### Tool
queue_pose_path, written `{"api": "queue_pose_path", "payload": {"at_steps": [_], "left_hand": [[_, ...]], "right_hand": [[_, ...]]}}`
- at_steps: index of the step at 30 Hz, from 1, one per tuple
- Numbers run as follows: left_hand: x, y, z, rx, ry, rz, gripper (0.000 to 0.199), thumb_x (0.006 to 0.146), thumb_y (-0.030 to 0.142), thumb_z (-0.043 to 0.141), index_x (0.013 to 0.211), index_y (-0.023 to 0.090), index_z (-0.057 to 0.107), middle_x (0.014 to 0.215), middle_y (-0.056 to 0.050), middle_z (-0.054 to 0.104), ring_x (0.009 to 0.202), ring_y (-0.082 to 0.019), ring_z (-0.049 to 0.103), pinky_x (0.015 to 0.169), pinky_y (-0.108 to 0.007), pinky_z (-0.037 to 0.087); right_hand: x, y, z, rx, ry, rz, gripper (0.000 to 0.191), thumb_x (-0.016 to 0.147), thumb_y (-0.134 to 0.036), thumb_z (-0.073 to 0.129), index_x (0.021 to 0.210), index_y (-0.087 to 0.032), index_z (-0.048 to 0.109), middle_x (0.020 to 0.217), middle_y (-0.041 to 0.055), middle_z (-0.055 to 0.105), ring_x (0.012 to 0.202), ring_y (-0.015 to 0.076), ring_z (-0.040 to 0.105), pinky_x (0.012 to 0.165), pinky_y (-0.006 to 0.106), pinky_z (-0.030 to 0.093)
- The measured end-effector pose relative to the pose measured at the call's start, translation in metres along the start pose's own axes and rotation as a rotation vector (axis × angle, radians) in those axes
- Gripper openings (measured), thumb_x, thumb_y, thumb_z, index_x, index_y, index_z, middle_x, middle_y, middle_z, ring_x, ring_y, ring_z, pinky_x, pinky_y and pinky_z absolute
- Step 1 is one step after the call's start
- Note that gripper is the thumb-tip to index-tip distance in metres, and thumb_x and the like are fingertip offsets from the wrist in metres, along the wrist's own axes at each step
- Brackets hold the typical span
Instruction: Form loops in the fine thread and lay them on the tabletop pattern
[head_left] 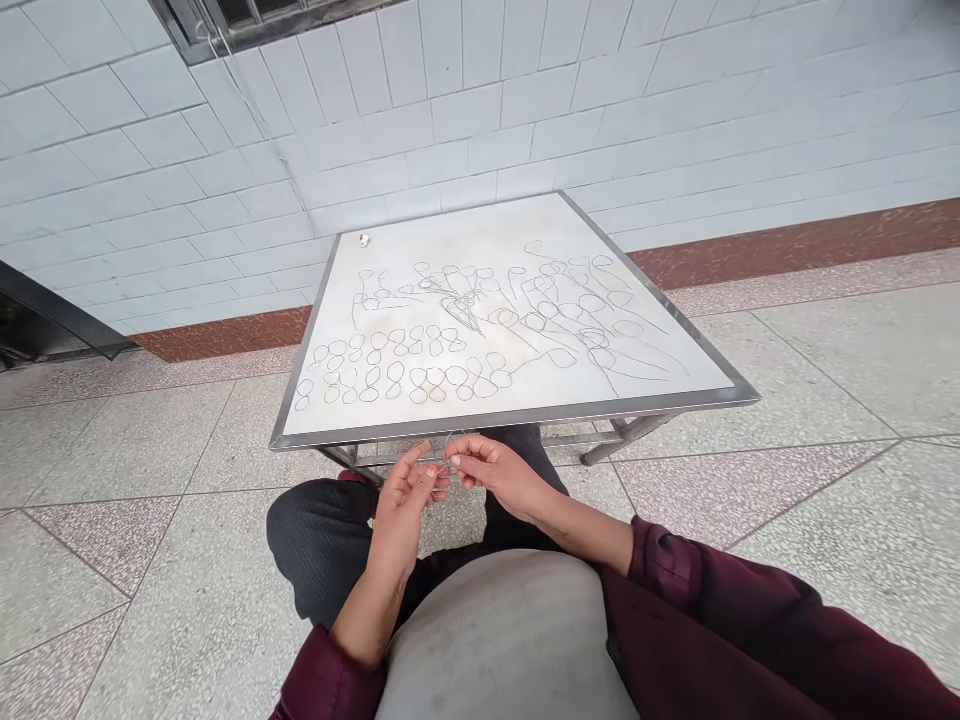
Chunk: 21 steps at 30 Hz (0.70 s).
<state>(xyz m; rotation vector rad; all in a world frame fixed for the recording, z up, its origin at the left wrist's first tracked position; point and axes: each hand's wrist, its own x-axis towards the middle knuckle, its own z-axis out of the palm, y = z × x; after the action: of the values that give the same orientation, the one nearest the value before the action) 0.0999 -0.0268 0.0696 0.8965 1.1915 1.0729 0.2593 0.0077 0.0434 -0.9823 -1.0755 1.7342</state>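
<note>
My left hand (401, 505) and my right hand (499, 475) meet just in front of the table's near edge, above my lap. Between them is a thin wire (454, 433), and part of a small loop shows above the right fingertips. The left thumb and fingers pinch this wire, with the index finger reaching forward. On the other side, the right thumb and index finger close on it. Much of its shape is hidden or too fine to make out. Beyond the hands lies a white table (465, 225) with a grey metal rim.
Several wire figure-eights (394, 372) lie in rows at the table's front left. Looped wires with long tails (637, 374) spread over the right half. A tangled wire bundle (461, 303) sits mid-table. A small white-and-red object (364, 240) is at the back left. Behind stands a tiled wall (465, 110).
</note>
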Motion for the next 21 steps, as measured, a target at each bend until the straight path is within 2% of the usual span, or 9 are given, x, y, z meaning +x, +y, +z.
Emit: {"api": "queue_pose_path", "payload": {"at_steps": [5,11,17,21], "left_hand": [[-0.007,-0.001,0.004,-0.058,-0.006,-0.020,0.057,0.074,0.033,0.073,0.125,0.018,0.053,0.092,-0.006,0.070,0.085,-0.017,0.065,0.081,-0.032,0.049],[-0.012,-0.004,0.003,-0.059,-0.020,0.006,0.055,0.077,0.035,0.070,0.125,0.015,0.053,0.091,-0.010,0.074,0.082,-0.018,0.068,0.081,-0.033,0.050],[-0.023,-0.002,0.007,-0.077,-0.009,0.055,0.054,0.079,0.039,0.068,0.126,0.017,0.053,0.098,-0.010,0.073,0.084,-0.017,0.069,0.081,-0.032,0.050],[-0.022,-0.009,0.000,-0.108,0.021,0.030,0.050,0.081,0.044,0.065,0.123,0.019,0.056,0.103,-0.010,0.072,0.082,-0.015,0.068,0.075,-0.028,0.051]], "right_hand": [[-0.006,-0.010,0.005,0.041,0.048,0.016,0.023,0.074,-0.037,0.070,0.089,-0.019,0.066,0.080,-0.0024,0.056,0.061,0.0075,0.047,0.060,0.024,0.039],[-0.012,-0.012,0.003,0.066,0.026,-0.007,0.027,0.076,-0.042,0.068,0.092,-0.020,0.068,0.079,-0.0007,0.055,0.070,0.0104,0.049,0.061,0.023,0.042],[-0.017,-0.017,0.003,0.041,0.053,-0.060,0.030,0.074,-0.043,0.070,0.093,-0.020,0.068,0.075,-0.0004,0.054,0.065,0.0102,0.049,0.058,0.023,0.042],[-0.015,-0.022,0.001,-0.003,0.098,-0.081,0.033,0.070,-0.045,0.071,0.090,-0.018,0.067,0.073,-0.0001,0.054,0.064,0.0109,0.050,0.056,0.024,0.044]]}}
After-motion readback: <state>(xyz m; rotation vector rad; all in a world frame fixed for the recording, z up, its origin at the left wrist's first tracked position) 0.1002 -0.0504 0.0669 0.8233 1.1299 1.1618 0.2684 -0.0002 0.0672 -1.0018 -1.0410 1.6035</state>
